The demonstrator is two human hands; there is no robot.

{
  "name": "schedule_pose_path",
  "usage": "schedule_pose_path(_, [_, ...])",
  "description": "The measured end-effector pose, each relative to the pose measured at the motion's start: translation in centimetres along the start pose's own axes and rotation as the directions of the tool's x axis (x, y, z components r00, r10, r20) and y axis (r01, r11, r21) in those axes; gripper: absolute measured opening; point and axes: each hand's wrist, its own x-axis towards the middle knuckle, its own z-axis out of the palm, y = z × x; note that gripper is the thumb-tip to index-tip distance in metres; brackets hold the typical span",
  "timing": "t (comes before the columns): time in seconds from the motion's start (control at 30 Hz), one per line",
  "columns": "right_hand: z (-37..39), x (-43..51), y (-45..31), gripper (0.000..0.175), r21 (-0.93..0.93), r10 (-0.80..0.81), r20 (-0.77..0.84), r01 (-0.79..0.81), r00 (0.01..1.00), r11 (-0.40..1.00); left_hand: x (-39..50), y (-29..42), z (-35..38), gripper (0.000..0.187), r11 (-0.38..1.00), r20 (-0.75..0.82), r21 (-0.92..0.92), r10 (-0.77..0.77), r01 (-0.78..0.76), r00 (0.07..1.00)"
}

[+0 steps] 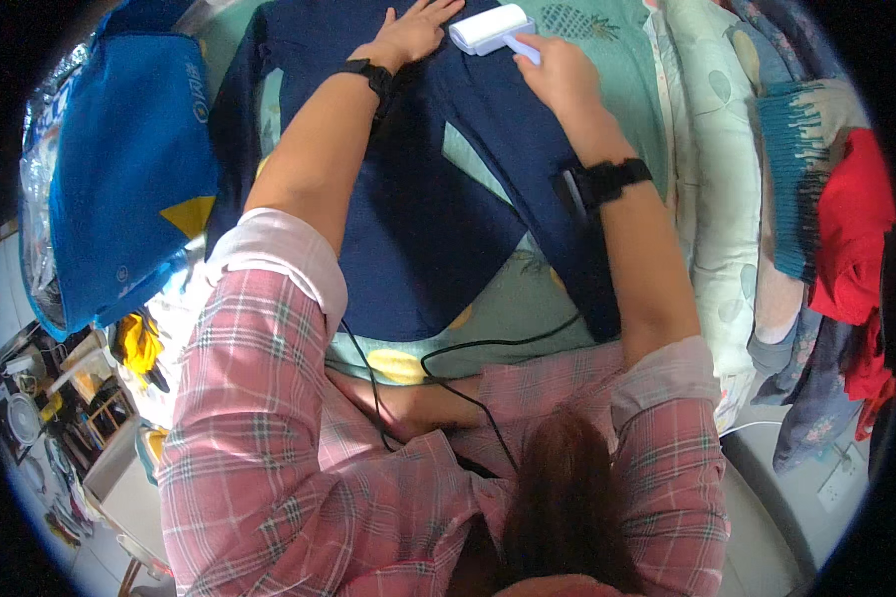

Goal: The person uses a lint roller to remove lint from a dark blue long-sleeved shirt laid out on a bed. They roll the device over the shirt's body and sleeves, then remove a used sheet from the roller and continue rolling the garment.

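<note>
A navy long-sleeved top (411,254) lies spread on a green pineapple-print bed sheet (620,82), its sleeves reaching down on both sides. My left hand (411,33) presses flat on the upper part of the top with fingers spread. In my right hand (564,74) is the pale lilac handle of a lint roller (493,28). The roller's white sticky cylinder is at the upper right of the top, near the shoulder; whether it touches the fabric I cannot tell. Both wrists wear black bands.
A blue insulated bag (134,157) stands at the left. On the right lie a pale leaf-print quilt (724,224), a teal fringed scarf (788,179) and a red garment (855,231). A black cable (493,342) crosses the sheet's near edge by my lap.
</note>
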Motion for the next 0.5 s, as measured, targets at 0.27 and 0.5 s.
schedule_pose_path(0.27, [-9.2,-13.4,2.4,0.036,-0.218,0.161,0.304,-0.096,0.939,0.971,-0.9,4.0,-1.5,0.065,0.973,-0.020,0.161,-0.164,0.165,0.986])
schedule_pose_path(0.5, [-17.9,-24.7,3.2,0.037,-0.255,0.188,0.344,-0.101,0.920,0.962,-0.2,3.8,1.8,0.058,0.856,-0.254,0.449,-0.153,0.257,0.955])
